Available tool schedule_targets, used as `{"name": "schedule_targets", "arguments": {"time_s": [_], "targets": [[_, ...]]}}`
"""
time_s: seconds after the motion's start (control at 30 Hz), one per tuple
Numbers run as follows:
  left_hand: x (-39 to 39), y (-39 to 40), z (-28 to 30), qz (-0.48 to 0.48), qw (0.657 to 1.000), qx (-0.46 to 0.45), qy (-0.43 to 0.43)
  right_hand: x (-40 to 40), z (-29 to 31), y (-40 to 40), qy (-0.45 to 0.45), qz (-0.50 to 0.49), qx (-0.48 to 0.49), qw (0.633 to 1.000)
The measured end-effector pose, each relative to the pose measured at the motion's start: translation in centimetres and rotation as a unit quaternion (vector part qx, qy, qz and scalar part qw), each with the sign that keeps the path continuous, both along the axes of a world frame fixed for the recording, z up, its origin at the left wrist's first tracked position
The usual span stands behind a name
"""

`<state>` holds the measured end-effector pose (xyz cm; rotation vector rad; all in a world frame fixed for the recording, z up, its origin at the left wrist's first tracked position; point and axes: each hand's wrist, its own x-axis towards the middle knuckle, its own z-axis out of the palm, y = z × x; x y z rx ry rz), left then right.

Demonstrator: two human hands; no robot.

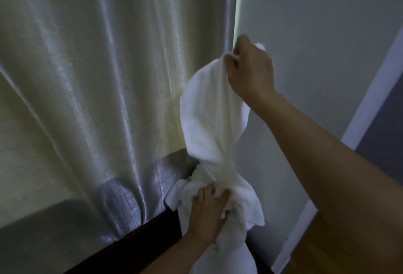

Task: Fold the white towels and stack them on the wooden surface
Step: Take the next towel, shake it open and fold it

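- My left hand is nearest to me, low in the view, its fingers curled into the bunched lower part of the white towel and grasping a wad of the cloth.
- Below that hand the towel's tail hangs on down and runs out of sight at the bottom edge of the view.
- A loose corner of the towel sticks out to the left of my left hand, in front of the dark wooden ledge.
- That ledge runs on a slant along the foot of the curtain; I cannot tell whether the towel rests on it.
- Farther out, my right arm reaches up across the right side, and my right hand is clenched on the towel's top edge, holding it high.
- Between my two hands the towel hangs twisted, wide above and narrowed to a waist just above my left hand.
- Down at the right, a strip of wooden floor shows beside a pale baseboard.
- Behind the towel, a shiny cream curtain fills the left side.
- A plain grey wall stands to the right of the curtain.
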<state>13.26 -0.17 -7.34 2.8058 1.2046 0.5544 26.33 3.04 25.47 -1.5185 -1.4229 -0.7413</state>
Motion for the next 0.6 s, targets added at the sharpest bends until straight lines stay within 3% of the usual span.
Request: {"name": "schedule_targets", "arguments": {"time_s": [0.17,0.37,0.47,0.6], "targets": [[-1.4,1.4,-3.0,0.069,0.981,-0.161,0.085,0.0,5.2,-1.0,0.002,-0.005,0.072,0.997],[-0.7,2.5,1.1,0.070,0.936,-0.345,-0.003,0.0,10.6,-1.3,0.003,-0.048,0.095,0.994],[-1.0,3.8,5.0,0.102,0.915,-0.347,-0.176,-0.6,12.0,-1.2,0.018,-0.042,0.095,0.994],[-2.4,5.6,12.3,0.117,0.801,-0.300,-0.505,-1.7,12.7,-0.7,0.030,-0.017,0.076,0.997]]}}
